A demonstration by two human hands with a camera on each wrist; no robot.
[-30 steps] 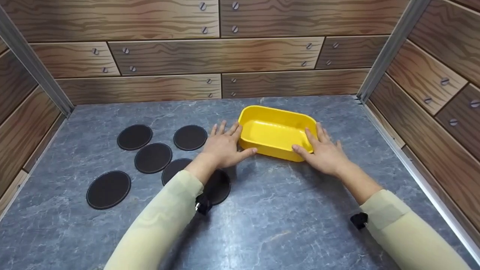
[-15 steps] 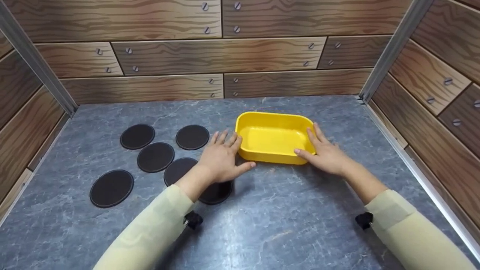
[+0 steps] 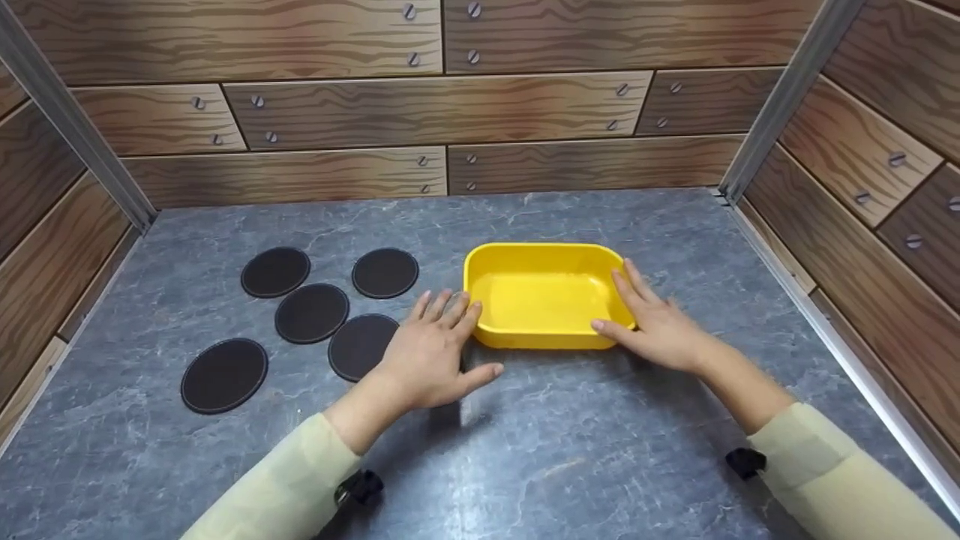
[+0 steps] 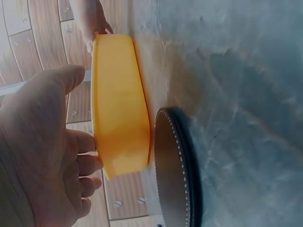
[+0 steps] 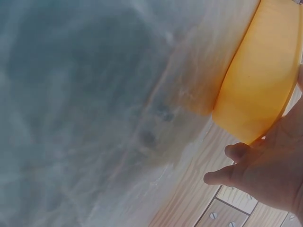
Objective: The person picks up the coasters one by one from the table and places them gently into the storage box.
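Observation:
A yellow rectangular bin (image 3: 547,339) with rounded corners stands on the grey tabletop in the head view. My left hand (image 3: 424,356) touches its left end with the fingertips, thumb spread apart from it. At the right end my right hand (image 3: 660,326) lies with fingers along the rim and the thumb over the near corner. Several black round coasters with stitched edges, such as this coaster (image 3: 311,313), lie flat at the left. One coaster (image 4: 173,170) shows close below the bin's side in the left wrist view; in the head view the left hand hides most of it.
Wood-patterned panels (image 3: 435,112) wall the back and both sides. A metal post (image 3: 787,97) stands in the back right corner. The marbled tabletop (image 3: 570,465) stretches out in front of the bin.
The bin has slid toward me and turned until its long side is roughly level. Both hands have moved nearer with it, staying at its two ends. The visible coasters stay put.

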